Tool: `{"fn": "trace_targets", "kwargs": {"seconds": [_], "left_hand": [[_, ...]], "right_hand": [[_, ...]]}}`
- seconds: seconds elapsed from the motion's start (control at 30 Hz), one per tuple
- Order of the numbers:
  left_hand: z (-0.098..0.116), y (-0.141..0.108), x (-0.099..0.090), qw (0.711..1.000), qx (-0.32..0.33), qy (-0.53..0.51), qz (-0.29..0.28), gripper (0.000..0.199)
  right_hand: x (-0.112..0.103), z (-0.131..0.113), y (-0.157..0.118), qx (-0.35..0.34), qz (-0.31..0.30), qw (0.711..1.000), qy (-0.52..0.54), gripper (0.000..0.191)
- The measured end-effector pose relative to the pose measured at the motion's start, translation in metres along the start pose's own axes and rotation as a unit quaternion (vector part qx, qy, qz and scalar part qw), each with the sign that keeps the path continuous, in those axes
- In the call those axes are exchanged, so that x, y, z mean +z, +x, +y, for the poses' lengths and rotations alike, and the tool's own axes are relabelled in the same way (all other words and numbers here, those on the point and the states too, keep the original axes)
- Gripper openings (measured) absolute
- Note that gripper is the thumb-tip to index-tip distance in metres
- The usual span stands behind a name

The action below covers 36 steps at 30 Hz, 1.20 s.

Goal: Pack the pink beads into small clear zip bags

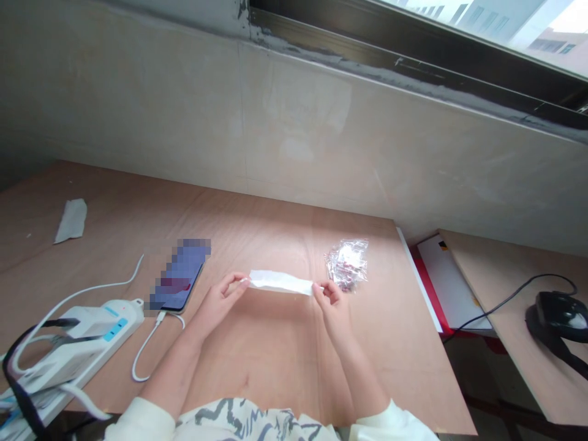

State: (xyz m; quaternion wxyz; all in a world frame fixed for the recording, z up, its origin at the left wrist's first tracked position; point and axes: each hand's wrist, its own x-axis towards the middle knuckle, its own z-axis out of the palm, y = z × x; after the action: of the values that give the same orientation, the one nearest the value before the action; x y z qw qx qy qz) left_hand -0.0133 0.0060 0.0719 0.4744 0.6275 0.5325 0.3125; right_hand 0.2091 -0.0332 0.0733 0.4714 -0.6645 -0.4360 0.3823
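Observation:
A narrow white strip, paper or tissue by its look (281, 282), is stretched level between my two hands above the wooden table (257, 361). My left hand (226, 294) pinches its left end between thumb and fingers. At the other end, my right hand (331, 299) pinches the strip the same way. Just beyond my right hand lies a small heap of clear plastic packets (348, 263) with reddish bits showing inside. A phone (181, 275), partly pixelated, rests on the table to the left of my left hand.
A white power strip (101, 337) with plugs and cables takes up the front left. A white charging cable (138, 361) runs to the phone. A whitish paper piece (71, 219) lies far left. Right, past a gap, a second table (519, 263) holds a black device (563, 315).

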Motion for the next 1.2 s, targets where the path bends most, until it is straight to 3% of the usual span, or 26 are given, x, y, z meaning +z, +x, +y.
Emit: {"fn": "trace_targets", "kwargs": {"seconds": [0.13, 0.23, 0.3, 0.43, 0.57, 0.73, 1.2], "left_hand": [[0.013, 0.02, 0.002, 0.995, -0.048, -0.081, 0.044, 0.024], [-0.002, 0.043, 0.015, 0.996, -0.041, -0.061, 0.052, 0.027], [-0.019, 0.055, 0.022, 0.994, -0.031, -0.005, 0.103, 0.027], [-0.043, 0.057, 0.026, 0.987, -0.029, 0.048, 0.148, 0.026], [-0.047, 0.04, 0.024, 0.988, 0.03, 0.132, 0.081, 0.022], [-0.052, 0.029, 0.027, 0.965, 0.07, 0.25, 0.04, 0.025], [-0.051, -0.007, 0.017, 0.973, 0.053, 0.226, -0.019, 0.016]], "right_hand": [[0.007, -0.01, 0.023, 0.039, 0.01, 0.998, 0.049, 0.025], [0.018, 0.001, 0.047, 0.041, 0.053, 0.996, -0.053, 0.026], [0.024, 0.01, 0.06, 0.031, 0.072, 0.987, -0.137, 0.025], [0.029, 0.024, 0.067, -0.019, 0.098, 0.957, -0.271, 0.025], [0.028, 0.038, 0.053, -0.078, 0.144, 0.929, -0.333, 0.025], [0.029, 0.053, 0.037, -0.095, 0.129, 0.929, -0.334, 0.018], [0.017, 0.066, 0.018, -0.128, 0.095, 0.953, -0.258, 0.012]]}}
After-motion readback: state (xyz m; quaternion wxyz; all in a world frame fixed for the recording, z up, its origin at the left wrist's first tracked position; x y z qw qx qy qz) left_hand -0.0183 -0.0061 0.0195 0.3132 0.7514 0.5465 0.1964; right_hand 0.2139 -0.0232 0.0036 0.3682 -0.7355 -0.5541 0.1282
